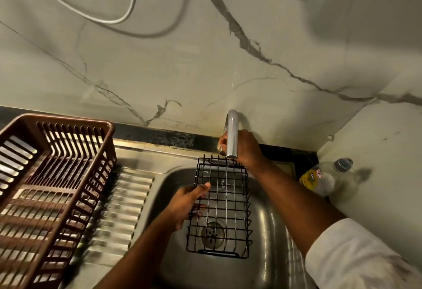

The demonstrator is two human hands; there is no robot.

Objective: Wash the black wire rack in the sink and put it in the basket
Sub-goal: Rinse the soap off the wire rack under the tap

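Note:
The black wire rack point(225, 206) is held over the steel sink point(271, 227), above the drain. My left hand point(187, 204) grips the rack's left side, thumb on top and fingers under the wires. My right hand point(242, 149) is behind the chrome tap point(232, 134), its fingers curled around the tap's handle at the base. A thin stream of water runs from the spout onto the rack's upper part. The brown plastic basket point(22, 188) stands on the left, on the ribbed draining board, with nothing in it.
A clear plastic bottle point(326, 176) with a yellow label lies in the right corner against the marble wall. The steel draining board point(123, 199) lies between basket and sink. A white cable hangs on the wall above.

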